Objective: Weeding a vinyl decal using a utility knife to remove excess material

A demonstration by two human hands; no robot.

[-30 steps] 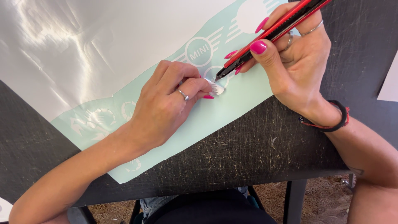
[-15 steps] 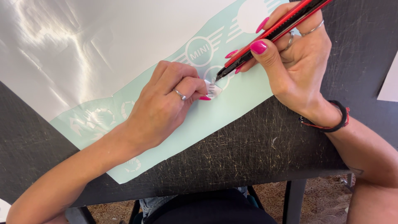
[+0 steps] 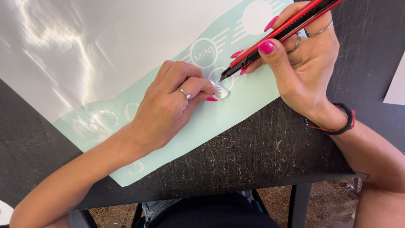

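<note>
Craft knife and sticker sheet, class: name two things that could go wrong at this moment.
The craft knife tip sits close to the left hand fingertips pinching a small white peeled piece; a slip might nick them. The piece looks thin, so pulling could tear it or lift neighbouring cut shapes on the pale green sheet.

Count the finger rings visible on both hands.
3: one on the left hand, a ring on its ring finger; two on the right hand, at and. Others may be hidden.

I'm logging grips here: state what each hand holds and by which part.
The right hand holds a red-and-black craft knife along its handle. The left hand pinches a small white vinyl piece at its edge.
</note>
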